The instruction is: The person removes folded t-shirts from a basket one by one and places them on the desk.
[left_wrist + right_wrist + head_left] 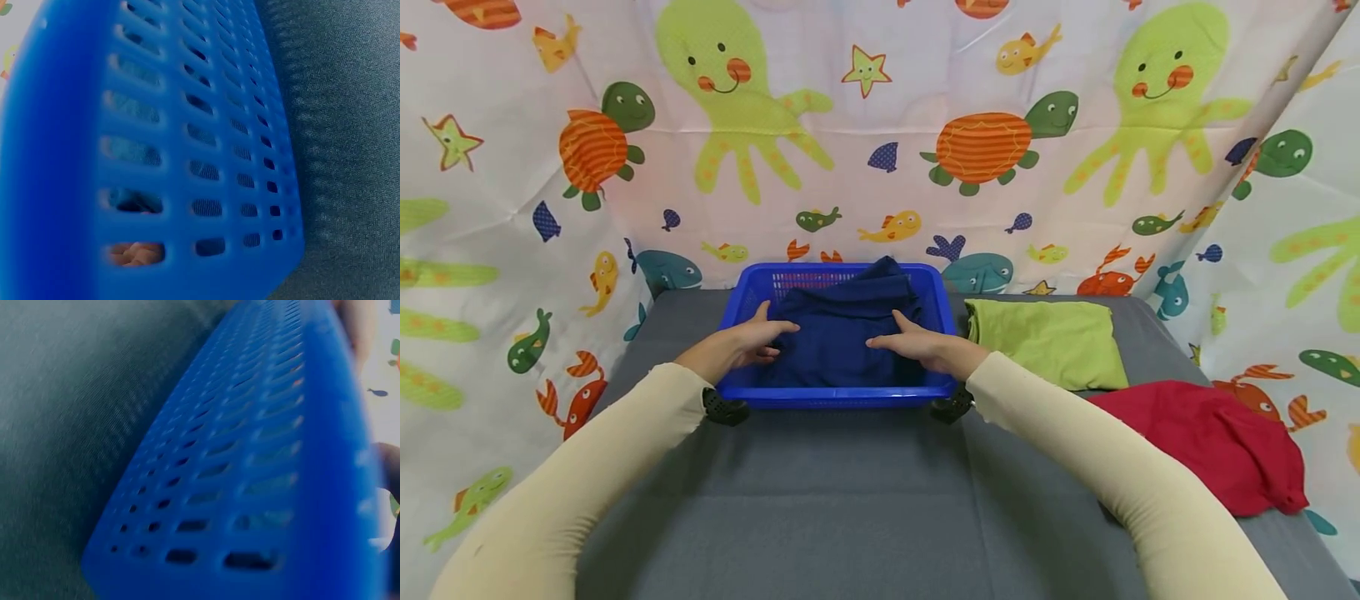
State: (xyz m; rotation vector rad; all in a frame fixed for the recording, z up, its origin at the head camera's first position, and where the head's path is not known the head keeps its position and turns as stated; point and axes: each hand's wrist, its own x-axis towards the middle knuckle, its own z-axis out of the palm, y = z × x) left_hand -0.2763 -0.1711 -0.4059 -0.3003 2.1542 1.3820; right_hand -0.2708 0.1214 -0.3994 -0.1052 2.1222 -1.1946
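Note:
A blue plastic basket (835, 398) with slotted walls stands at the back of the table, and a dark navy cloth (842, 346) lies inside it, one folded part rising at the back. My left hand (743, 343) reaches over the basket's left side, fingers extended above the cloth. Over the right side comes my right hand (928, 345), thumb and index finger apart; its other fingers are largely hidden. Neither hand visibly grips the cloth. Through a slot of the basket wall (178, 156) in the left wrist view, a bit of the left fingers (137, 254) shows.
To the right of the basket lies a folded lime-green cloth (1048, 342). Nearer on the right, a crumpled red cloth (1217, 442) spreads toward the table's edge. Grey fabric covers the table (820, 500). A curtain (880, 167) with sea animals hangs behind and at both sides.

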